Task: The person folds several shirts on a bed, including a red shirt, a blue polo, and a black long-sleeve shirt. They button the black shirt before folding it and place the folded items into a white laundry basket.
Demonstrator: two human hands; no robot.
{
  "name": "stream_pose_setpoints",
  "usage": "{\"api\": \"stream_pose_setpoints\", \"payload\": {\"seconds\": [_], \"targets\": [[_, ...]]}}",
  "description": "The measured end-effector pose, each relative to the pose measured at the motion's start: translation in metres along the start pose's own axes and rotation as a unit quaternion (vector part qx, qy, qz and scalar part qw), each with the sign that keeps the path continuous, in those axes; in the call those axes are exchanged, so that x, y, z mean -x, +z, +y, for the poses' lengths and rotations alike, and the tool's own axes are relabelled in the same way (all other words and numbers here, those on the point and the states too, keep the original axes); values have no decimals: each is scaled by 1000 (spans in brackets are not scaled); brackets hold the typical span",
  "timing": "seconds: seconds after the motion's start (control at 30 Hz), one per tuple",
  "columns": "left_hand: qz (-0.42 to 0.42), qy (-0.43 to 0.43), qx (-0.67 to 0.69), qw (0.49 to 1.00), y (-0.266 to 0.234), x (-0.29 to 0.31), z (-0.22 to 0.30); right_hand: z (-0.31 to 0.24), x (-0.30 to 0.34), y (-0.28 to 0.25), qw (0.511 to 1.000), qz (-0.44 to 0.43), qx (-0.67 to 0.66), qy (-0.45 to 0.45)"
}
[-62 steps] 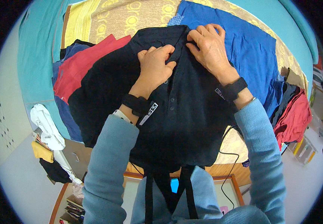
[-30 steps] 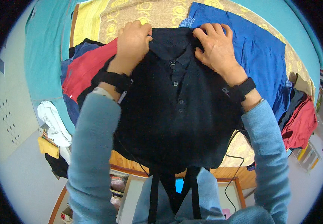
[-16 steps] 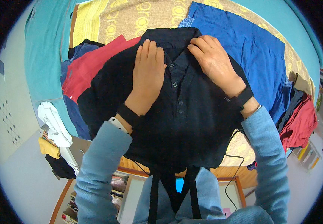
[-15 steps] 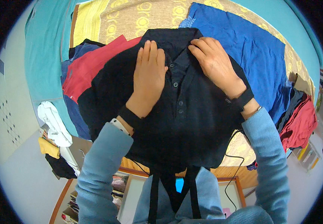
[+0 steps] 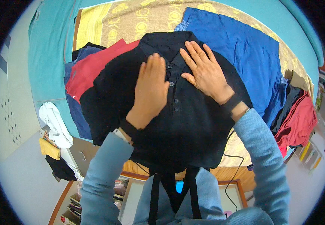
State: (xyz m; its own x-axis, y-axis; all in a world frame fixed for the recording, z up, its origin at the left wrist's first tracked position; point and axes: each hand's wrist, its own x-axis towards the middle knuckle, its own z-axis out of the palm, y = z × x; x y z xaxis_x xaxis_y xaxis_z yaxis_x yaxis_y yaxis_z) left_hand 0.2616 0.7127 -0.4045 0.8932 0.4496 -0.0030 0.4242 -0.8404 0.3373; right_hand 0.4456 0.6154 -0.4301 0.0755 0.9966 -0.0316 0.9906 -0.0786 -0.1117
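Observation:
A black polo shirt [image 5: 198, 129] lies spread face up in front of me, its collar away from me and its buttoned placket running down the middle. My left hand [image 5: 150, 88] rests with fingers stretched out and close together on the chest left of the placket, just below the collar; its fingertips are slightly blurred. On the other side, my right hand [image 5: 206, 73] lies flat on the cloth with its fingers spread, close to the right collar point. Neither hand holds anything. The shirt's lower hem hangs near the table's front edge.
Left of the shirt lie a red garment [image 5: 91, 71] and blue denim [image 5: 80, 116]. A blue garment [image 5: 237, 48] is spread at the right, over a yellow patterned towel [image 5: 132, 22]. Farther right is a red cloth pile [image 5: 299, 118]. A black cable [image 5: 241, 165] hangs down in front.
My right hand has shifted from pinching at the collar to lying flat with fingers spread, lower on the chest. My left hand has slid slightly nearer to me.

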Motion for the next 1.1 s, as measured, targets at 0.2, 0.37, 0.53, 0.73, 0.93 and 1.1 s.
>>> {"api": "stream_pose_setpoints", "payload": {"seconds": [0.2,0.37,0.53,0.73,0.93,1.1], "targets": [[-42,34,-14,998,8,17,10,-7,3,-5,998,50,-5,-24],[5,21,2,1000,8,25,11,-12,-5,-8,977,146,-91,-129],[52,4,-8,999,6,38,25,-6,-35,-10,963,181,-160,-117],[10,-63,96,993,12,29,13,-15,-32,-14,962,166,-194,-100],[-6,-156,353,922,22,10,7,-16,-35,-19,957,193,-204,-74],[44,-247,343,905,28,4,18,3,-63,-22,957,157,-152,-188]]}}
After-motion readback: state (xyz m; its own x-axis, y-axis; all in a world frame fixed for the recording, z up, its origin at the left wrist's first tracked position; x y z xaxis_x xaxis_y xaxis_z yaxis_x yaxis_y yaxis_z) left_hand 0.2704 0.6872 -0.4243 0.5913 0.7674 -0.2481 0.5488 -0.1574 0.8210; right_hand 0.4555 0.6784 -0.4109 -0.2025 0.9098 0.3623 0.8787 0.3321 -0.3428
